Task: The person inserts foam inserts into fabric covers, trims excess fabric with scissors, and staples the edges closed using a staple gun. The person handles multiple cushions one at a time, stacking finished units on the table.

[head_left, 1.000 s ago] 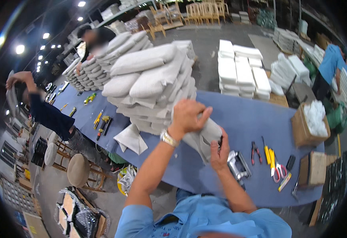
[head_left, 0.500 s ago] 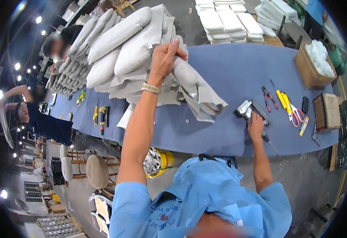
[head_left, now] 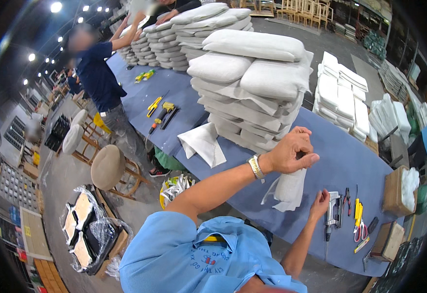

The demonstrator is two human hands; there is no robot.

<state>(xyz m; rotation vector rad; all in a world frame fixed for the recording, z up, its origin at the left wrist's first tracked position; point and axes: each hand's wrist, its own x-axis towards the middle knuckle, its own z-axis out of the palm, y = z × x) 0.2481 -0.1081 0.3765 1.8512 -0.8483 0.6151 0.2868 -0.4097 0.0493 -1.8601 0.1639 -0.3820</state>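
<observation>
l hand (head_left: 290,152) curled over pale cushion (head_left: 290,192) in front of cushion stack (head_left: 252,83), grip unclear; r hand (head_left: 319,204) was loosely spread r of stack, nr air stapler (head_left: 334,212).

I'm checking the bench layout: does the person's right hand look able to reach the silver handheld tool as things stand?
Probably yes: the right hand is just left of the silver handheld tool, with nothing visible in between.

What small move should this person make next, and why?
I'd suggest closing the right hand around the silver handheld tool: that hand looks empty and is right beside the tool. Meanwhile, the left hand is at the upper end of the pale padded piece, perhaps well placed to steady it.
</observation>
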